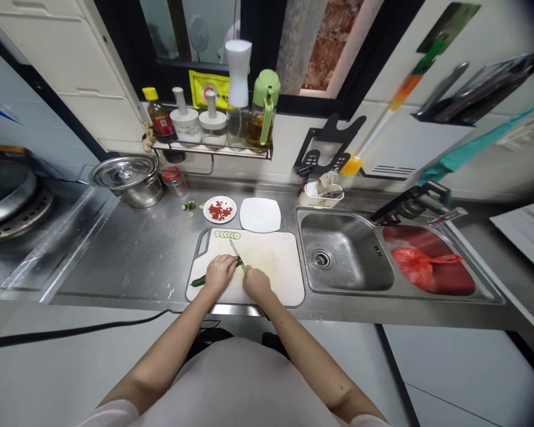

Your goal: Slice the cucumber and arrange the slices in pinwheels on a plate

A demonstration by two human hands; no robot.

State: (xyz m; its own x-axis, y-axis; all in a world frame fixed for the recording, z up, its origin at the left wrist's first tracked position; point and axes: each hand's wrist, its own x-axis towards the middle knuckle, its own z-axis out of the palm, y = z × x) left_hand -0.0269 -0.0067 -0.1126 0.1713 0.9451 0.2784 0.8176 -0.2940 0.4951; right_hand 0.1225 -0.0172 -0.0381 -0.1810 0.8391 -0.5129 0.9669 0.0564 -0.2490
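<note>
A white cutting board point(276, 264) lies on the steel counter before me. My left hand point(219, 273) is closed over a green cucumber point(199, 281), pinning it to the board; its stem end pokes out to the left. My right hand point(255, 283) is wrapped round the handle of a knife point(235, 249), whose blade angles up and left against the cucumber's cut end. A row of several cucumber slices point(227, 235) lies along the board's far edge.
Behind the board stand a small plate of chopped red chilli point(219, 210) and an empty white square plate point(260, 214). A steel pot point(127, 178) stands at left, a double sink point(347, 252) at right with a red bag point(416, 265). Bottles fill a rack point(213, 148).
</note>
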